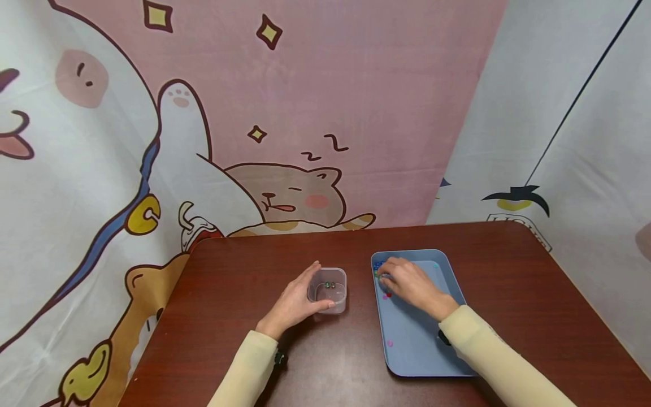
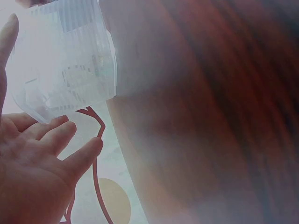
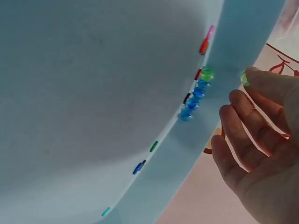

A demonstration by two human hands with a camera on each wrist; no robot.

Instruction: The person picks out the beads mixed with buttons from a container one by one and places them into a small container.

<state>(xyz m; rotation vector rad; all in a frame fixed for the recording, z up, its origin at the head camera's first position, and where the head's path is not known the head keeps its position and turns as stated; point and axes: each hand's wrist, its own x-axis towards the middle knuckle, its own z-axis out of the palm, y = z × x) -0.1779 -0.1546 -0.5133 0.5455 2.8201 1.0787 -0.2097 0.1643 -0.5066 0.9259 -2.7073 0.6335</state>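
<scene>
My left hand (image 1: 294,302) holds a clear plastic container (image 1: 339,294), thumb at its near side and the fingers along its left side. Two greenish glass marbles (image 1: 330,285) show inside it. Over the far left corner of the blue tray (image 1: 407,339) is my right hand (image 1: 409,282). In the right wrist view its thumb and forefinger pinch a green marble (image 3: 244,78). Just beside it, several blue marbles (image 3: 192,103) and another green marble (image 3: 206,73) line the tray wall.
Small coloured pieces lie in the tray, among them a red one (image 3: 204,45), a dark blue one (image 3: 137,168) and a pink one (image 1: 390,343). The brown table (image 1: 213,339) meets a printed cloth (image 1: 386,113) at its far edge.
</scene>
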